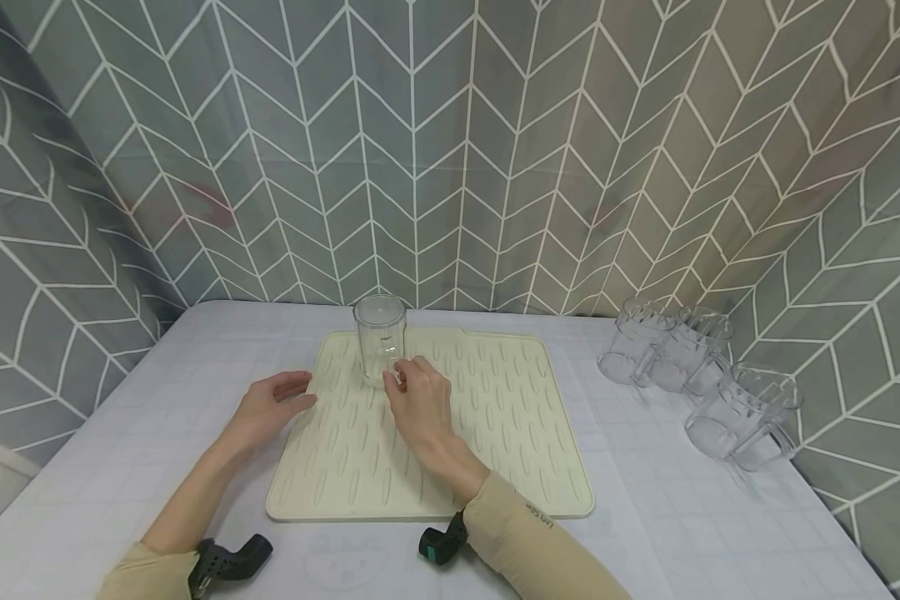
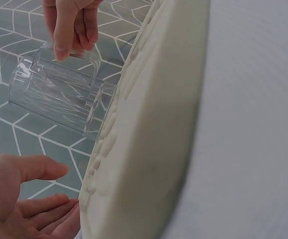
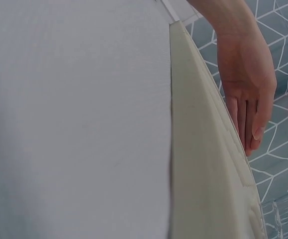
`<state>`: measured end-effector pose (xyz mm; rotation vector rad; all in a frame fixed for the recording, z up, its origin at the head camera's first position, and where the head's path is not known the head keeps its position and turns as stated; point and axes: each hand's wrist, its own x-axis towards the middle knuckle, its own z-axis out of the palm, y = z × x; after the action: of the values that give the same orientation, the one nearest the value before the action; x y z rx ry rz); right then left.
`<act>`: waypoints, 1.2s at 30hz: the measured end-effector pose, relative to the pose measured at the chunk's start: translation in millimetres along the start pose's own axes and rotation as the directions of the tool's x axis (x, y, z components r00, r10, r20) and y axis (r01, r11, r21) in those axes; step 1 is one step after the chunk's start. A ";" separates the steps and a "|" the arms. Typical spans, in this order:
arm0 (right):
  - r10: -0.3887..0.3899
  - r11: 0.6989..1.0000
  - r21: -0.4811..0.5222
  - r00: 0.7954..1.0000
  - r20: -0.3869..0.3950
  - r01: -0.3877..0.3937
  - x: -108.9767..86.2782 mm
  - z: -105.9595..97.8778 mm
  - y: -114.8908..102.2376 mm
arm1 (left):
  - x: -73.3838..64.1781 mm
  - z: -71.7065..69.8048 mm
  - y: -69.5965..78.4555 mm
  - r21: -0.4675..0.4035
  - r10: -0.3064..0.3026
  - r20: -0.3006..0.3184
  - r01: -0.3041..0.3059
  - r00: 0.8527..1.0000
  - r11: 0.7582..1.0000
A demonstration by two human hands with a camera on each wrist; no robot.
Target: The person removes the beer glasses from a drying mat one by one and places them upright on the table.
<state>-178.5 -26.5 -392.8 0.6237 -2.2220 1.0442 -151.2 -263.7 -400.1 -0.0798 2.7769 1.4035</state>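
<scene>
A clear glass mug (image 1: 379,337) stands upright on the back left part of a cream ribbed mat (image 1: 495,417). My right hand (image 1: 423,404) pinches the mug's handle between thumb and fingers; the left wrist view shows this right hand (image 2: 74,25) at the handle of the mug (image 2: 59,92). Over the mat's left edge my left hand (image 1: 273,404) rests with loosely bent fingers, apart from the mug and holding nothing. From the right wrist, this same left hand (image 3: 248,84) shows relaxed beside the mat, and only a bit of the mug (image 3: 285,216) is visible.
Three more clear mugs are on the right of the white-covered table (image 1: 630,517): a back one (image 1: 630,342), a middle one (image 1: 686,350) and a front one (image 1: 742,412). A grey patterned curtain (image 1: 450,167) hangs behind and at both sides.
</scene>
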 end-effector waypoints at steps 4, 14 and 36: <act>-0.001 1.000 -0.009 1.000 0.004 0.001 -0.3 -1.1 0.9 | 0.6 0.5 -0.8 0.003 0.007 0.001 -0.007 1.000 1.000; -0.027 0.999 -0.023 1.000 -0.009 0.027 -1.4 -6.3 4.6 | 1.5 -0.3 -1.5 -0.012 0.006 0.003 -0.006 1.000 1.000; -0.078 0.997 -0.029 0.997 -0.028 0.077 -2.7 -33.5 13.6 | 0.6 0.4 0.2 0.006 -0.004 -0.005 0.004 1.000 1.000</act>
<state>-174.5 8.6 -384.5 0.6728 -2.1657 0.9753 -151.9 -263.3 -400.2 -0.0884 2.7837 1.3958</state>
